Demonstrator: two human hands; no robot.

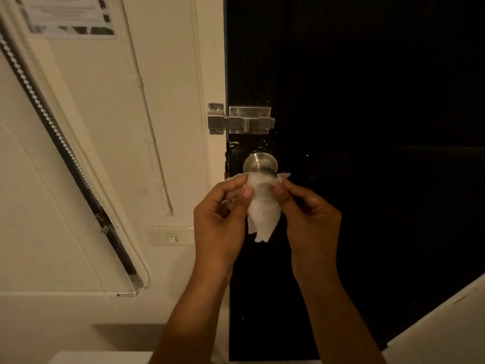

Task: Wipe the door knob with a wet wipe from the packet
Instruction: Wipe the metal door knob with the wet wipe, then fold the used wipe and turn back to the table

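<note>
Fingers [248, 191] of both hands pinch a white wet wipe [263, 206] just below a steel door knob [259, 164] on a dark door [367, 127], in the head camera's single view. The left hand [220, 219] grips the wipe's left edge between thumb and curled fingers; the right hand [312, 216] pinches its right edge the same way, so neither hand is free. The wipe hangs crumpled between them, its top edge stretched across the underside of the knob and apparently touching it, its loose tail drooping down in front of the door. A metal slide bolt [241, 120] sits above the knob, bridging the door and the cream wall [170, 88]. On that wall a light switch [172, 236] lies left of the hands, a blind [65, 143] slants along the far left, and a printed notice [68, 17] is fixed at the top. The wipe packet is not in view. The step in hand looks like spreading the wipe over the knob; doing it well likely means keeping the sheet taut, wrapping it fully round the knob and working it back and forth to cover the underside and neck too.
</note>
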